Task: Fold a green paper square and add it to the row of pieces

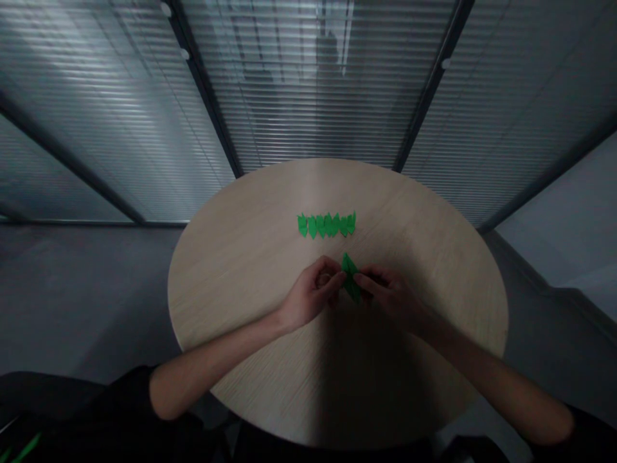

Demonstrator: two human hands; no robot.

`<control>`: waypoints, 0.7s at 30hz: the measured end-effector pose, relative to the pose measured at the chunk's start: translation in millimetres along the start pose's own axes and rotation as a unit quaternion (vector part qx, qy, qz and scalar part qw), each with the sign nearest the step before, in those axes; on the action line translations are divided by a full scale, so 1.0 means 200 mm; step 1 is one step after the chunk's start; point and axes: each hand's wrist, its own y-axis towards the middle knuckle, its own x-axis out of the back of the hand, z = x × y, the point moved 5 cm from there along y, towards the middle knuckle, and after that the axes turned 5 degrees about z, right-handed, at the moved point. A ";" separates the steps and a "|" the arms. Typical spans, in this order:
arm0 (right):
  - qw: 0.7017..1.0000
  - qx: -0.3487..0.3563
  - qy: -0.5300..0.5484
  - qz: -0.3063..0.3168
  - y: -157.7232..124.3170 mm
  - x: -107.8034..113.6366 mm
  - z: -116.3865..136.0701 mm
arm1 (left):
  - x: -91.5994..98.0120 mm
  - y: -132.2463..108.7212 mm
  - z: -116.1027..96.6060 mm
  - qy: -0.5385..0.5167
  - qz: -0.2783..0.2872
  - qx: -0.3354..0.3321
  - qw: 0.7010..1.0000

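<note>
A pointed, leaf-shaped piece of green folded paper (pixel 349 270) is pinched between my two hands above the middle of the round table (pixel 231 257). My left hand (pixel 315 286) grips its left edge between thumb and fingers. On the other side, my right hand (pixel 385 289) has thumb and fingers closed on its right edge. Beyond my hands, a row of several small green folded paper pieces (pixel 326 225) lies side by side on the wood, pointed ends showing.
Glass panels with horizontal blinds (pixel 318 96) and dark frames stand just behind the table's far edge. My forearms cross the near part of the tabletop, with a shadow between them. Something green (pixel 29 447) shows at the bottom left corner.
</note>
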 end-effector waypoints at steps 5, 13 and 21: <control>1.000 -0.007 -0.003 0.001 0.01 -0.01 0.00 | 0.01 0.00 0.01 -0.052 -0.010 -0.012 0.999; 1.000 -0.003 -0.011 -0.003 0.01 0.00 0.00 | 0.01 0.00 0.02 -0.055 0.001 -0.005 0.998; 1.000 -0.008 -0.026 -0.012 0.01 0.00 -0.02 | 0.02 0.01 0.02 -0.002 -0.016 -0.003 1.000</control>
